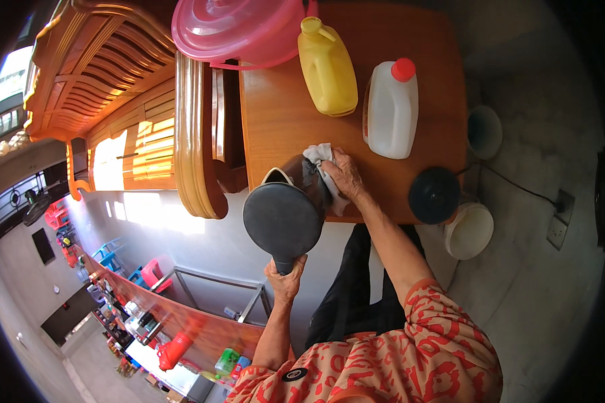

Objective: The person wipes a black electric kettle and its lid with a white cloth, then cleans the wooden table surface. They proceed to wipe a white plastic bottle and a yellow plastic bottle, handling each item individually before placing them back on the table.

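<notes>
The kettle [282, 218] is just ahead of the left hand [286, 281], whose fingers wrap its handle [284, 266]; the right hand [343, 176] bunches a pale cloth [318, 156] under its fingers, against the kettle's side. It looks stiff and smooth, likely slippery if wet (and heavier if filled), so the handle is the surest hold. Its long axis runs away from the left fingers, spout [275, 176] foremost; whether its base touches the table [275, 121], I can't tell.

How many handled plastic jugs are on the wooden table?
2: a yellow jug next to the pink tub, and a red-capped whitish jug to its right. Both lie beyond the right hand. The tub could hide others.
</notes>
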Motion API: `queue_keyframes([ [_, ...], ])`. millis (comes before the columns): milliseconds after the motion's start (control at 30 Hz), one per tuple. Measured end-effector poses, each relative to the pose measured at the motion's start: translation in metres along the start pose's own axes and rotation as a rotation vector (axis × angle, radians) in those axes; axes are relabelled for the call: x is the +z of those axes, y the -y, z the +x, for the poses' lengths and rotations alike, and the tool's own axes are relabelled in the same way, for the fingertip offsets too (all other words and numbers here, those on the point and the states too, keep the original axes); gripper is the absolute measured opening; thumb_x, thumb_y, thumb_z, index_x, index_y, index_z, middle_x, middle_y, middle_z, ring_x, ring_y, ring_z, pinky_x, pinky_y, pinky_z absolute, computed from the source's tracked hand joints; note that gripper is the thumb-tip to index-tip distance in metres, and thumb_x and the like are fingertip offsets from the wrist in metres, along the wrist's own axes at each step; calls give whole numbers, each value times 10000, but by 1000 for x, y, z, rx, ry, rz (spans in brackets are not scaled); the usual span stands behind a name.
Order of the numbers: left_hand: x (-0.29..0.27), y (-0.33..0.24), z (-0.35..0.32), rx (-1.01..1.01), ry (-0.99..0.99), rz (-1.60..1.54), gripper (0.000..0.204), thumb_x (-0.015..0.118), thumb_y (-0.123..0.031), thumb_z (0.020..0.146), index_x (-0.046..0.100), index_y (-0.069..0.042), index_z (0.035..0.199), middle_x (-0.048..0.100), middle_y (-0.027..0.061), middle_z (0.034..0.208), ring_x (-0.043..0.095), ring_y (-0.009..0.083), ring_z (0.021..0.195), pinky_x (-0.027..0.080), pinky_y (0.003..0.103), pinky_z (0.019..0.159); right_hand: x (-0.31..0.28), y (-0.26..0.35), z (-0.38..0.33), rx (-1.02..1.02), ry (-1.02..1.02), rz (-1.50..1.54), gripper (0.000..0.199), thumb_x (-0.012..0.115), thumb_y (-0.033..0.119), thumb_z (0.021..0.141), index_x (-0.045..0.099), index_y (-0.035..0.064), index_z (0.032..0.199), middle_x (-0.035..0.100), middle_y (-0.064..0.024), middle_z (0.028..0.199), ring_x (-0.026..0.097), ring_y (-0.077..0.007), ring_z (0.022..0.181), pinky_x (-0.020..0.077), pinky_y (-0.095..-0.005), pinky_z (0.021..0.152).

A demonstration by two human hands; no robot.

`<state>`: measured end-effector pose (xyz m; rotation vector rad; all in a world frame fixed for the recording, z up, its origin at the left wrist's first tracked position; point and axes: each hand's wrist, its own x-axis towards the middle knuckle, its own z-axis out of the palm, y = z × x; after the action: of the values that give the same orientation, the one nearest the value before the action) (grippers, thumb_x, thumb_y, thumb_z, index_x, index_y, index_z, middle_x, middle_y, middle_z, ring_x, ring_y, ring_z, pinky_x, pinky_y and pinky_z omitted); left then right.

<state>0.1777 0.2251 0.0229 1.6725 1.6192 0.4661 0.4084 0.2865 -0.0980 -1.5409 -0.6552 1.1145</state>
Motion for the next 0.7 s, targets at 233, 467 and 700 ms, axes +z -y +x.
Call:
queue_keyframes([
  [233, 0, -2, 1, 259, -35, 173, 307, 827, -135, 639, 566, -68, 786, 578, 112, 616, 566, 329, 513, 421, 385, 486, -11, 39, -24, -45, 40, 4, 284, 540, 165, 767, 618, 1, 986, 602, -133, 860, 596, -276, 828, 464, -351, 753],
  [467, 0, 14, -12, 390, 14, 76, 306, 793, -53, 617, 592, -57, 847, 626, 114, 715, 618, 309, 594, 469, 372, 535, -23, 103, -36, -73, 288, 231, 300, 536, 85, 753, 593, 17, 1039, 599, -55, 895, 569, -131, 774, 464, -266, 715],
  [700, -3, 5, -12, 338, 217, -96, 316, 771, -38, 620, 625, -42, 900, 646, 136, 824, 644, 321, 730, 514, 366, 662, -16, 95, 18, -76, 553, -27, 250, 575, 143, 750, 637, 1, 947, 552, -96, 873, 566, -222, 828, 443, -305, 768],
])
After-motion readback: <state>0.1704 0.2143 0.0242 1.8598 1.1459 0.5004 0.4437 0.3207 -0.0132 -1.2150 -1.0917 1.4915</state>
